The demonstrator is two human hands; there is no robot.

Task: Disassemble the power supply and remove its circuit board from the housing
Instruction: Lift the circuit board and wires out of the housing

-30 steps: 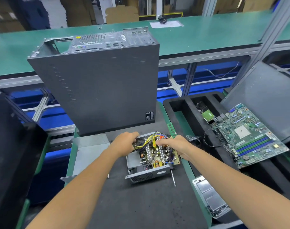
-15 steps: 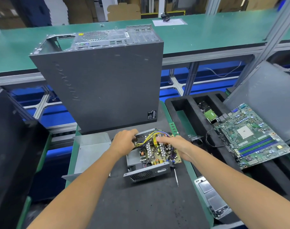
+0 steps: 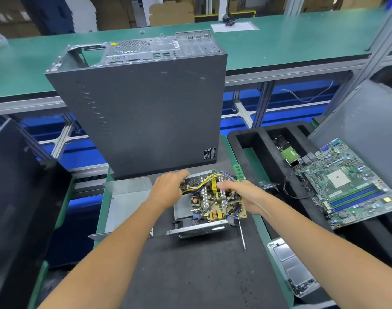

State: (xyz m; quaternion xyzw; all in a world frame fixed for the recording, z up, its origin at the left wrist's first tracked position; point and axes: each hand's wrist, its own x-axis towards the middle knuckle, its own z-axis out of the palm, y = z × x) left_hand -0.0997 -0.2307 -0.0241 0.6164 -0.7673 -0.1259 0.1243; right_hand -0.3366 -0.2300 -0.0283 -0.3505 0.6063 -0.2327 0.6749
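Observation:
The open power supply housing (image 3: 181, 208), a grey metal box with a perforated front wall, sits on the black mat. Its brownish circuit board (image 3: 215, 206) with coils, capacitors and a bundle of yellow and black wires (image 3: 201, 186) lies tilted inside, its right edge raised over the housing's side. My left hand (image 3: 168, 188) grips the housing's far left wall next to the wire bundle. On the board's right side, my right hand (image 3: 246, 195) holds the board, fingers curled over its top and thumb at its edge.
A tall grey computer case (image 3: 146, 112) stands right behind the power supply. The removed metal cover (image 3: 126, 201) lies to the left, a screwdriver (image 3: 242, 235) to the right on the mat. A motherboard (image 3: 346, 184) rests on the black foam tray (image 3: 257, 139) at right.
The board's right edge has tipped up a little further out of the housing under my right hand. My left hand stays on the housing's far wall.

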